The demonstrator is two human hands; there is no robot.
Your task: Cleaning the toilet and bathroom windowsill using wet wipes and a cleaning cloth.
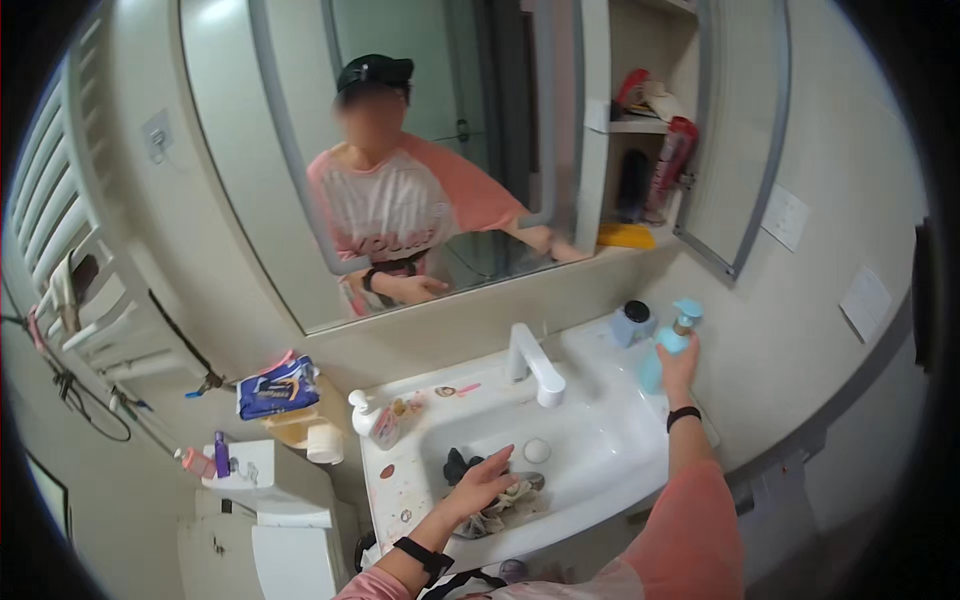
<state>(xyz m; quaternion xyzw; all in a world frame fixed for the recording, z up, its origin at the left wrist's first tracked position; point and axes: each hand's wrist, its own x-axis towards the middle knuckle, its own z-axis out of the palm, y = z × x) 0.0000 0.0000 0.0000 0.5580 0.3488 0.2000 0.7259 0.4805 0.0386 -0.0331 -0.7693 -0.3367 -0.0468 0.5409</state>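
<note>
My right hand [680, 367] is wrapped round a light-blue pump bottle [651, 375] at the right back corner of the sink. Its pump head rises above my fingers. Over the left part of the white washbasin [600, 450] hovers my left hand [482, 484], fingers stretched out and holding nothing. Below it lies a crumpled heap of dark and pale cloth [520, 500], partly hidden by that hand. A white tap [538, 368] stands at the back of the basin, with a round white drain plug [537, 450] in the bottom.
A small blue container with a black lid [632, 322] stands beside the pump bottle. On the left ledge is a white pump bottle [374, 420]. A mirror [290, 200] and an open cabinet door [735, 130] are above; a toilet [290, 560] and towel rack [60, 200] are left.
</note>
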